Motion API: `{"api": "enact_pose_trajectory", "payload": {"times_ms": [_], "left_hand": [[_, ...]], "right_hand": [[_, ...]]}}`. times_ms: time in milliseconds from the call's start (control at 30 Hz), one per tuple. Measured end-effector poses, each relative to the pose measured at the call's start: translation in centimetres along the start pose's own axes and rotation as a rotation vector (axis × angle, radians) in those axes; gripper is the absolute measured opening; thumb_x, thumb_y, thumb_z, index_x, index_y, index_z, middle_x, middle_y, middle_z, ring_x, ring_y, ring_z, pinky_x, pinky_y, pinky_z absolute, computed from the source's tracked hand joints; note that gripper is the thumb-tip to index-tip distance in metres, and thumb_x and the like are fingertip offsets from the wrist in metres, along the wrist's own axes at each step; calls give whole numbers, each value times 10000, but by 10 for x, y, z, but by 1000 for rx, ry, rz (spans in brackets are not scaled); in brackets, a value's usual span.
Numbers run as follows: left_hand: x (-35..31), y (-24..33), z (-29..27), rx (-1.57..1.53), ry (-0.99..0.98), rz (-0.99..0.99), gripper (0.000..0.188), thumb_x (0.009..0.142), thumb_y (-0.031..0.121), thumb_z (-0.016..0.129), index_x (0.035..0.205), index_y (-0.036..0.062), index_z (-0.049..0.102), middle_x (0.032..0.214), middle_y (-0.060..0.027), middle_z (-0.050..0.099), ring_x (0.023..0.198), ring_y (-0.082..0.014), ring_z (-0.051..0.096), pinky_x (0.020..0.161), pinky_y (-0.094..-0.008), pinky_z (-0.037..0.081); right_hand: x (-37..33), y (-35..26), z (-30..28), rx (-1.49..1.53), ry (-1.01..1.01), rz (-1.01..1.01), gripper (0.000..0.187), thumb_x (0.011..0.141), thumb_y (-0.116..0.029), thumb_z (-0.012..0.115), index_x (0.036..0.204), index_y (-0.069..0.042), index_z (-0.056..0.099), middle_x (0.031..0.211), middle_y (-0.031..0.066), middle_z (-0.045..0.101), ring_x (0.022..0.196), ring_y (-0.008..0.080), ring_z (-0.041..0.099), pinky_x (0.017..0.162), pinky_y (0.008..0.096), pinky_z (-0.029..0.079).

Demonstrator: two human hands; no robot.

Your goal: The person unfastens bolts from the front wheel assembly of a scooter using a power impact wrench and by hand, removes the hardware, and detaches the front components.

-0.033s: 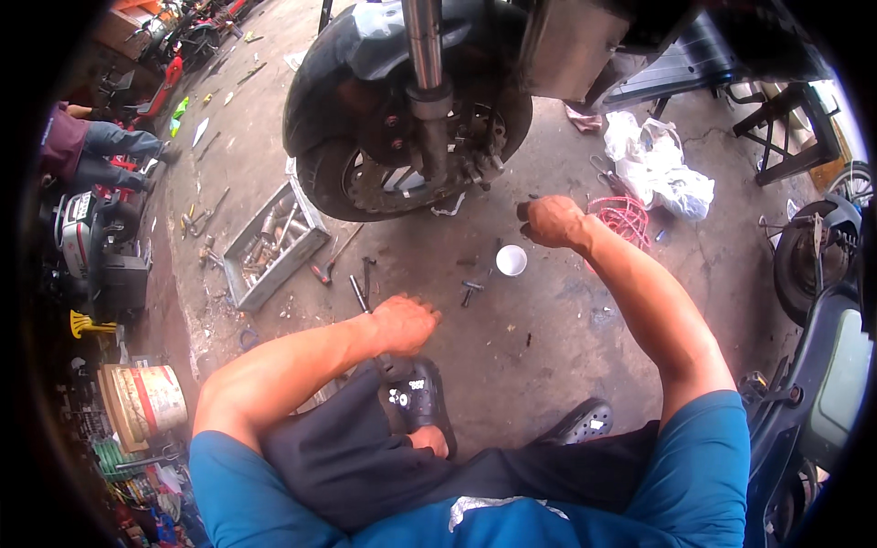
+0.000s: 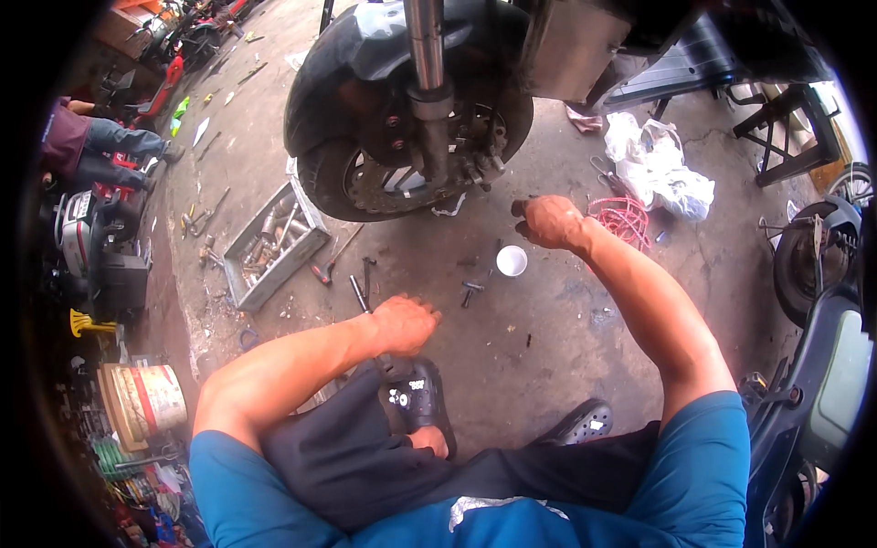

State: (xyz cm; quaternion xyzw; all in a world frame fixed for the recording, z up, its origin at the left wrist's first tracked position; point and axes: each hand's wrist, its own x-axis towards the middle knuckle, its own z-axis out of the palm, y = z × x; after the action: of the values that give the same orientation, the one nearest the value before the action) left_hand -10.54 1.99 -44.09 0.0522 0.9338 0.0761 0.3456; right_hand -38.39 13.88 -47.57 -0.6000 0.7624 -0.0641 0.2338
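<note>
My right hand [image 2: 551,222] is closed, with a small dark part [image 2: 519,208] at its fingertips whose kind I cannot make out. It hovers right of the motorcycle's front wheel [image 2: 333,187], below the brake caliper [image 2: 484,167]. A white cup [image 2: 512,261] stands on the floor just below that hand. Over my bent knee hangs my left hand [image 2: 407,324], its fingers loosely stretched and nothing visible in them. Near it lie a socket wrench handle [image 2: 358,294] and a dark bolt [image 2: 471,290].
A grey metal tray [image 2: 239,285] full of sockets sits left of the wheel, beside a red-handled tool [image 2: 322,272]. White plastic bags [image 2: 662,173] and a tangled red cord [image 2: 623,219] lie on the right. Another motorcycle [image 2: 813,393] flanks me; a person [image 2: 100,137] is far left.
</note>
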Motion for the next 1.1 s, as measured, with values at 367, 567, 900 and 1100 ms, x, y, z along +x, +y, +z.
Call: {"api": "enact_pose_trajectory", "payload": {"times_ms": [367, 567, 900, 1100], "left_hand": [[0, 4, -11, -15, -100, -52, 415, 716, 112, 603, 1116, 7, 572, 1090, -172, 602, 1079, -332, 563, 935, -452, 430], [-3, -1, -3, 23, -24, -6, 369, 726, 126, 561, 1069, -7, 566, 1007, -173, 606, 999, -337, 580, 862, -431, 458], [-4, -1, -1, 25, -15, -9, 374, 730, 129, 564, 1081, 1, 565, 1017, -162, 607, 1011, -335, 577, 877, -431, 452], [-4, 0, -4, 37, -52, -15, 385, 722, 128, 570, 1088, 6, 567, 1024, -158, 606, 1006, -329, 577, 875, -424, 454]], "right_hand": [[3, -48, 3, 324, 671, -166, 542, 843, -193, 587, 1326, -48, 390, 1004, 195, 628, 897, 383, 603, 738, 453, 490], [-4, -56, -8, 210, 469, -124, 574, 832, -188, 600, 1341, -34, 383, 1042, 214, 610, 918, 378, 602, 777, 437, 496], [-1, -55, 2, 21, 600, -198, 593, 837, -213, 577, 1358, -29, 362, 1008, 172, 608, 836, 322, 621, 680, 429, 519], [-1, -57, -8, 37, 541, -113, 599, 840, -231, 594, 1366, -61, 362, 1037, 179, 622, 882, 344, 619, 718, 423, 515]]}}
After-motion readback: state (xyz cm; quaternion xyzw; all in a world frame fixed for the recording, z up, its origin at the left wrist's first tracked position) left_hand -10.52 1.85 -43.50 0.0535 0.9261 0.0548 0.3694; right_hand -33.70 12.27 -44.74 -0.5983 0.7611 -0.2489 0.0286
